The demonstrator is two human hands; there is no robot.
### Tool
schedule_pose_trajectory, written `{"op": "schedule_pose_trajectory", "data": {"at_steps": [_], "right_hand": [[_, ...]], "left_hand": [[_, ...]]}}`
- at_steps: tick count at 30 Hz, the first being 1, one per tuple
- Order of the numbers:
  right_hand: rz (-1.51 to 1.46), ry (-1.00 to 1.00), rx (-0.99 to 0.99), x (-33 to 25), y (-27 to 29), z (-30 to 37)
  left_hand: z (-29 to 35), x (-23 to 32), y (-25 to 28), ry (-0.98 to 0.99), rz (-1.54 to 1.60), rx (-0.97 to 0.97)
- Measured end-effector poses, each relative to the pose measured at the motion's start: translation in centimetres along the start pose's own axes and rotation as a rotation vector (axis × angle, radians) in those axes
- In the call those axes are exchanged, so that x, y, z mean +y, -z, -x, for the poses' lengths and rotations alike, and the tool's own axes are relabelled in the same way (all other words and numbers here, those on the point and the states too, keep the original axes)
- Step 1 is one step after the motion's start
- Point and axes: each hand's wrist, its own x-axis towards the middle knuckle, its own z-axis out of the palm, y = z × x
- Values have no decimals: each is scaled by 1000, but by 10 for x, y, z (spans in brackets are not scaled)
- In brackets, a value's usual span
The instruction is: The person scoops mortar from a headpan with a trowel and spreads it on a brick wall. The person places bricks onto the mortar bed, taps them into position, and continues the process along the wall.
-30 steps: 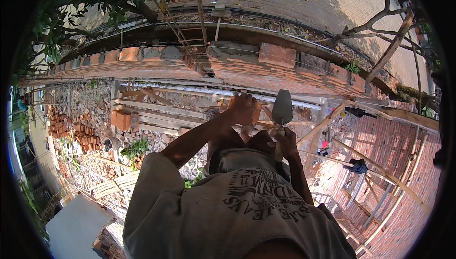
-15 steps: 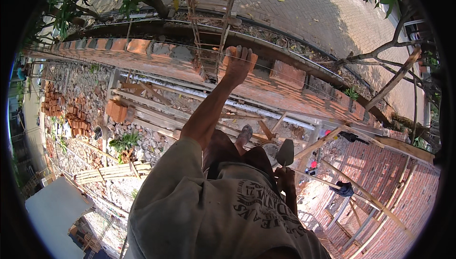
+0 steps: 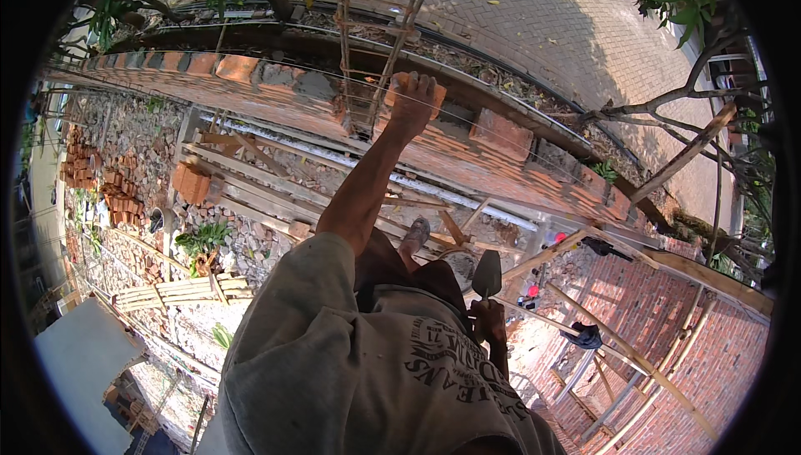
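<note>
My left hand [image 3: 415, 103] reaches forward and grips an orange brick [image 3: 439, 98] at the end of the brick wall [image 3: 467, 159], its fingers wrapped over the far side. A thin string line runs across the wall top close to that hand. Down by my right side, my right hand [image 3: 488, 318] is closed round the handle of a trowel, whose grey pointed blade [image 3: 487, 273] points up and away from me. Right of the held brick lies grey mortar [image 3: 456, 113], and past it another brick [image 3: 501, 134] sits on the wall.
Upright bamboo poles [image 3: 344, 29] stand in a gap between this wall and the left wall section [image 3: 242, 88]. Below are wooden planks [image 3: 259, 184], stacked bricks [image 3: 192, 182] and rubble. Slanting timbers [image 3: 551, 256] are on the right. Tree branches [image 3: 684, 92] hang beyond the wall.
The view has shifted slightly. My left hand stays on the brick, its fingers now more bent over it. The trowel remains in my right hand.
</note>
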Motion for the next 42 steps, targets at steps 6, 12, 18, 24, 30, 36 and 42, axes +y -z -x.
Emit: {"op": "schedule_pose_trajectory", "data": {"at_steps": [6, 12, 18, 24, 30, 36, 42], "right_hand": [[33, 34, 8, 4, 4, 1], [298, 70, 79, -16, 0, 7], [332, 292, -6, -84, -14, 19], [647, 1004, 238, -179, -53, 16], [903, 1111, 429, -272, -79, -13], [1185, 1290, 552, -329, -101, -61], [1335, 1243, 572, -339, -105, -75]], "left_hand": [[8, -7, -5, -16, 62, -55], [18, -7, -3, -23, 56, 66], [76, 14, 0, 440, 289, 88], [42, -17, -68, 1324, 1594, 356], [7, -42, -96, 1412, 1411, 204], [7, -37, -52, 1470, 1542, 197], [11, -35, -38, 1451, 1574, 248]]}}
